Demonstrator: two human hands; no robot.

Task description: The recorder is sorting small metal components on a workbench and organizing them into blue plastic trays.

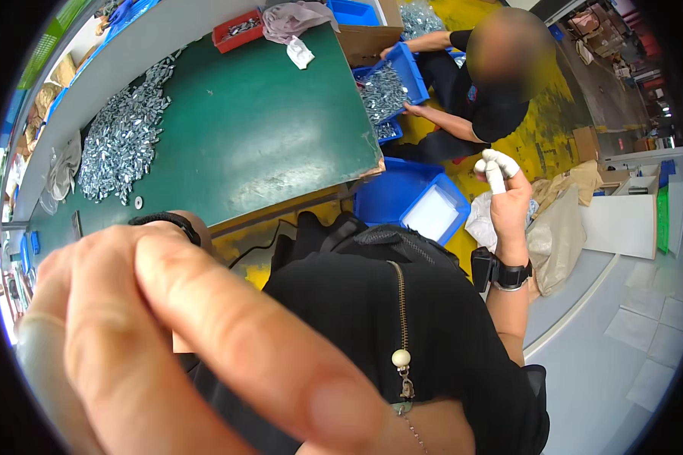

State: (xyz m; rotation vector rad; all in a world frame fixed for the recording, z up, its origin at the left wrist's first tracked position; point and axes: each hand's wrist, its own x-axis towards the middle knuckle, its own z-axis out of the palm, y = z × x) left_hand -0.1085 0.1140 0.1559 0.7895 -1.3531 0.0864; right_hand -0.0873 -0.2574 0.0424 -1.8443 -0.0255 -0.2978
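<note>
Metal pieces (121, 148) lie heaped along the left of the green surface (250, 144), beyond the left hand (121, 265) — long axis running away, narrowing at the far end. That nearer hand's fingers are loosely bent, apparently empty; the right hand (510, 193) is raised, curled, seemingly empty.

Hands (148, 277) (510, 193) well apart, metal pieces (123, 140) on green table (258, 129)

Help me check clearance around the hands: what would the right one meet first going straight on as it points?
The right hand points up and slightly left in the picture, so probably the co-worker, near the forearm; depth is unclear, and a gap may separate them.
</note>
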